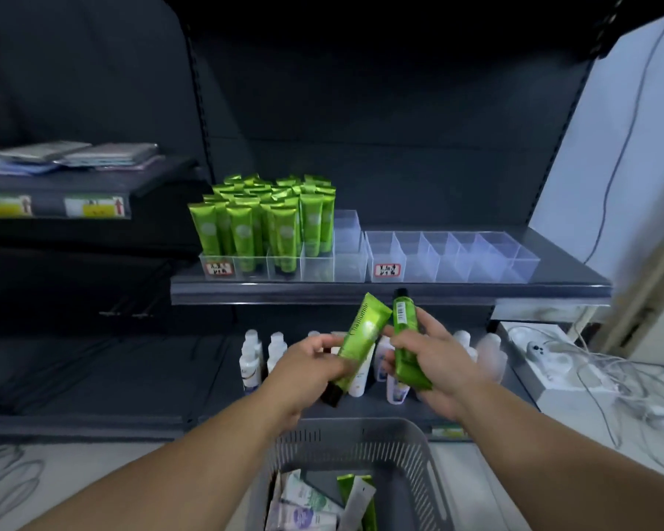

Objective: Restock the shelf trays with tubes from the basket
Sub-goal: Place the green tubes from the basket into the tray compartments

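- Green left tube (357, 344): black cap down, leaning right, gripped by left hand (307, 371).
- Green right tube (403, 331): cap up, gripped by right hand (434, 362).
- Clear left tray (223, 262) stood packed with upright tubes (261, 220), touching the right tray (453, 258).
- Grey basket (361, 435) held mixed tubes.

Both arms out front, bare. Left forearm (169, 473) and right forearm (552, 454) converge toward the grips, wrists roughly straight. Left grip (307, 371): fingers and thumb curled round the lower part of the left tube (361, 335), cap end below the grip, tube tilted toward the right grip. Right grip (434, 362), just beside it: fingers wrapped round the right tube (401, 316), cap above the grip. Can't tell whether the grips touch.
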Demonstrator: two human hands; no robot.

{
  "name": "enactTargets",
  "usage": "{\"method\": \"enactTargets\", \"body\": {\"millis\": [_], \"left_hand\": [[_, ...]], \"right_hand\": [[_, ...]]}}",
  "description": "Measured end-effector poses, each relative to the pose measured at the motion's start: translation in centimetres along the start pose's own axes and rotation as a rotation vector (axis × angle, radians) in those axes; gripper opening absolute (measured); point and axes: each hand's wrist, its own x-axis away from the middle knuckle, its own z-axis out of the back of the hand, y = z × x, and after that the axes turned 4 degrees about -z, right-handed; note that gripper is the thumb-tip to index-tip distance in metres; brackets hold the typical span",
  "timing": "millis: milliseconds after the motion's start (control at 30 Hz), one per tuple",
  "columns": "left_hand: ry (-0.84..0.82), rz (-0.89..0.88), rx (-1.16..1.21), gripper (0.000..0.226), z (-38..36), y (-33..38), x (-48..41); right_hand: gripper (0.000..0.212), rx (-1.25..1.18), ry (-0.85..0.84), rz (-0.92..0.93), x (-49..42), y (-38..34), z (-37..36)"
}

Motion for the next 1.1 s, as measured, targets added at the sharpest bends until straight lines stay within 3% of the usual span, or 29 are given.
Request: {"method": "enactTargets", "body": {"millis": [133, 267, 433, 667, 733, 833, 1100], "left_hand": [[-0.052, -0.081, -0.152, 0.032, 0.3, 2.4, -1.1], [0.041, -0.123, -0.273, 0.039, 1.0, 5.5, -2.8], [0.173, -0.236, -0.431, 0.049, 2.7, 9.5, -4.9], [0.326, -0.352, -0.558, 0.046, 5.0, 14.9, -9.2], [0.343, -0.387, -0.618, 0.024, 5.4, 16.0, -10.3], [0.307, -0.451, -0.672, 0.019, 5.8, 16.8, -12.1], [0.231, -0.489, -1.057, 0.033, 6.9, 16.0, -16.8]], "right_hand": [[0.048, 0.167, -0.050, 0.026, 0.2, -2.6, -2.2], [0.048, 0.388, 0.026, 0.043, -0.6, -4.7, -2.6], [0.045, 0.467, 0.057, 0.006, -2.8, -7.9, -3.0], [0.022, 0.992, 0.335, 0.428, -6.2, -13.0, -4.8], [0.021, 1.035, 0.334, 0.516, -7.6, -14.0, -5.4], [0.016, 1.087, 0.306, 0.602, -10.0, -14.6, -6.4], [0.023, 1.252, 0.161, 0.634, -15.7, -13.6, -8.9]]}}
